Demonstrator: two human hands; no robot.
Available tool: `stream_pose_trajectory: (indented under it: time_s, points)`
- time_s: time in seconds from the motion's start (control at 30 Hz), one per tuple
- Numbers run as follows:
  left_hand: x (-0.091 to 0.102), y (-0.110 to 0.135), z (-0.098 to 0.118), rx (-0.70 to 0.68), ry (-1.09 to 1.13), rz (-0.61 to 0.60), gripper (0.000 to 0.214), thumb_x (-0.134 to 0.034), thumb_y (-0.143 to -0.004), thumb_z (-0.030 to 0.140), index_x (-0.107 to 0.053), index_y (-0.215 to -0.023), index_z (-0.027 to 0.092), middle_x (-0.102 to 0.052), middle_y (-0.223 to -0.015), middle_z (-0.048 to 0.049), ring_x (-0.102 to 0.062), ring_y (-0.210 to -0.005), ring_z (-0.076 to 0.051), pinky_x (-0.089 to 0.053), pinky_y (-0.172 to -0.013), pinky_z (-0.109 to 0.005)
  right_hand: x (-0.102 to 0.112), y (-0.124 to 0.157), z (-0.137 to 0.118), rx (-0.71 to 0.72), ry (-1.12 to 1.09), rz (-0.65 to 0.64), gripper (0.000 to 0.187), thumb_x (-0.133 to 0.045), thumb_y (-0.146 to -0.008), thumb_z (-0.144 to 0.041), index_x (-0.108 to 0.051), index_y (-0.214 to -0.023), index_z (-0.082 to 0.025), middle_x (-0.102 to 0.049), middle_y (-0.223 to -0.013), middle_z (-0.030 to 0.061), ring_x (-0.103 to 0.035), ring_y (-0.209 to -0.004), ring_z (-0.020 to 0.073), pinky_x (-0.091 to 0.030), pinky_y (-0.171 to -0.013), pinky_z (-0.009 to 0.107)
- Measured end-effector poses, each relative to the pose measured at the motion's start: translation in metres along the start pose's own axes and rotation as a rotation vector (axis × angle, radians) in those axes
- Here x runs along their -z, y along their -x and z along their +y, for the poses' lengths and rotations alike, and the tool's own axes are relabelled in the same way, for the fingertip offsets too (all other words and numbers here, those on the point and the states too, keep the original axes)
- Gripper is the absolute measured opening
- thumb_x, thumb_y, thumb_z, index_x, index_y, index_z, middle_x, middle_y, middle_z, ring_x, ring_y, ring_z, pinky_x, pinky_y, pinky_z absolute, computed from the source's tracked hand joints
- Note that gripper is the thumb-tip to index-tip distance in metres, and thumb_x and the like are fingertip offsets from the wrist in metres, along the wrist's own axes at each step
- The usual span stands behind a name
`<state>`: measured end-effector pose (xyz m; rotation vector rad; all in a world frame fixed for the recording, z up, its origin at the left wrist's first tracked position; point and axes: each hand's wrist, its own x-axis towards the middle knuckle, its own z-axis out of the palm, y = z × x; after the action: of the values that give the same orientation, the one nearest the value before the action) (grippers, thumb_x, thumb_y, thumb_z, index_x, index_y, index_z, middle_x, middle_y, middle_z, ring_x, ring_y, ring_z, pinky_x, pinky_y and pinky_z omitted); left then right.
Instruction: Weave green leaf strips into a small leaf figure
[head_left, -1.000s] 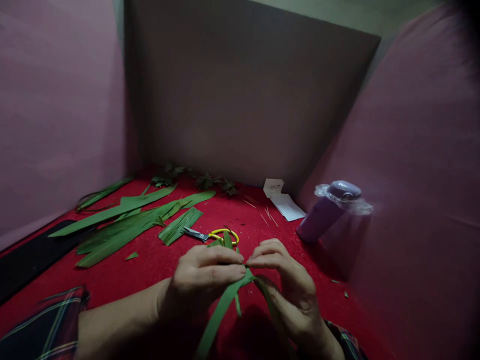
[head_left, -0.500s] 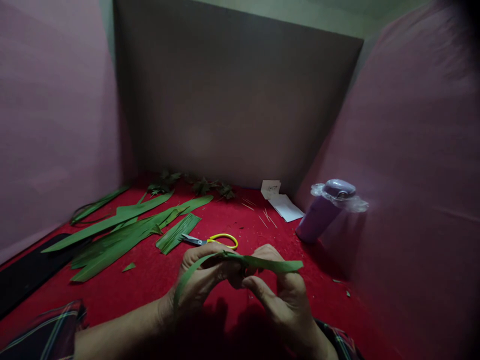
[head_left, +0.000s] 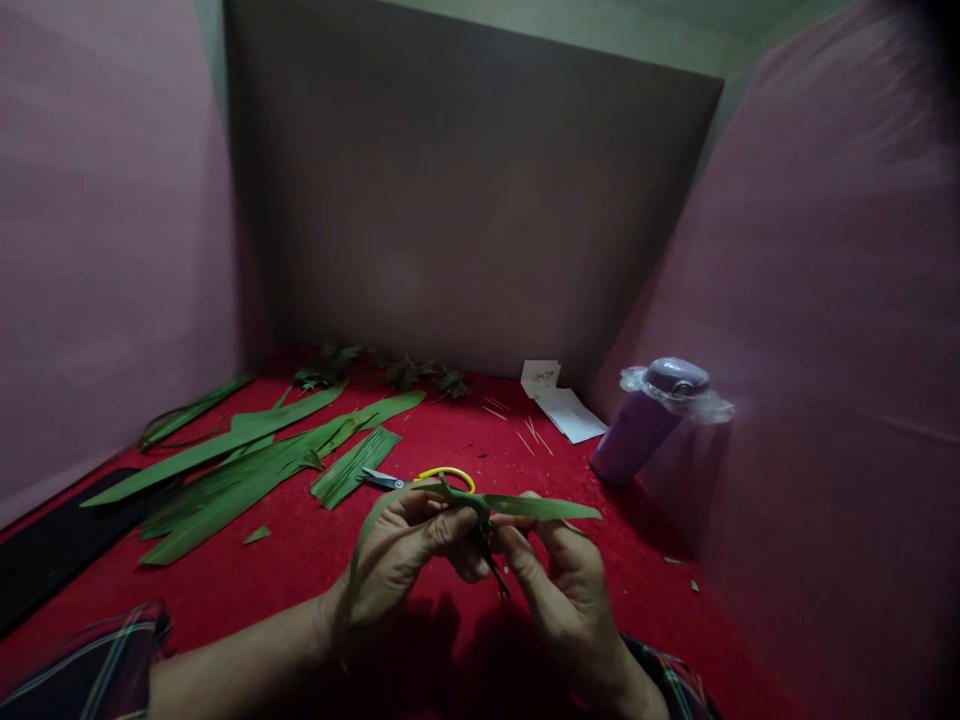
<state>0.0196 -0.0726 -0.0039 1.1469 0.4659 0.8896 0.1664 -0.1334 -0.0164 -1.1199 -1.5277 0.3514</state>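
Note:
Both hands meet low in the middle over the red cloth (head_left: 300,560). My left hand (head_left: 397,560) pinches a narrow green leaf strip (head_left: 536,507) that loops back over its knuckles. My right hand (head_left: 566,580) pinches the same strip just to the right, and the strip's free end points right past its fingers. A thin dark tail hangs down between the two hands. Yellow-handled scissors (head_left: 431,477) lie flat on the cloth just beyond my fingers.
Long green leaves (head_left: 240,460) lie spread at the left. A purple bottle (head_left: 645,420) leans at the right, white paper slips (head_left: 566,405) and thin sticks behind it. Small leafy sprigs (head_left: 405,372) sit by the back board. A black strip (head_left: 52,545) borders the left edge.
The strip was turned from hanging down toward me to lying level across my hands. Both hands shifted slightly, and the strip's loop over my left hand tightened.

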Motion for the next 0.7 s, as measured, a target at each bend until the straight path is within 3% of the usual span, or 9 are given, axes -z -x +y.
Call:
stream_pose_trajectory:
  time_s: [0.33,0.53,0.7]
  points:
    - [0.001,0.001,0.001,0.037,-0.018,-0.061,0.015,-0.061,-0.079,0.024,-0.065,-0.083,0.01,-0.065,-0.059,-0.0046,-0.061,-0.053,-0.014,-0.049,-0.057,-0.025,-0.003,-0.002,0.0,-0.061,-0.006,0.016,0.01,-0.055,-0.083,-0.021,-0.063,-0.08,-0.017,-0.06,-0.066,0.0011,-0.058,-0.064,0.015,-0.048,-0.059,0.028]
    - [-0.002,0.0,0.0,0.016,-0.116,-0.005,0.019,-0.068,-0.072,0.027,-0.061,-0.076,0.01,-0.063,-0.054,-0.003,-0.06,-0.05,-0.014,-0.048,-0.053,-0.024,-0.017,0.005,0.006,-0.024,0.048,0.172,0.017,-0.052,-0.084,-0.019,-0.056,-0.067,-0.018,-0.049,-0.058,-0.0022,-0.047,-0.052,0.0106,-0.041,-0.049,0.024]
    - [-0.001,0.0,0.0,-0.029,-0.168,-0.01,0.016,-0.061,-0.079,0.028,-0.061,-0.08,0.012,-0.064,-0.058,-0.0025,-0.061,-0.053,-0.014,-0.05,-0.055,-0.024,-0.016,0.006,0.009,-0.059,0.014,0.113,0.011,-0.054,-0.085,-0.022,-0.064,-0.081,-0.017,-0.062,-0.065,0.0021,-0.056,-0.057,0.0136,-0.043,-0.053,0.025]
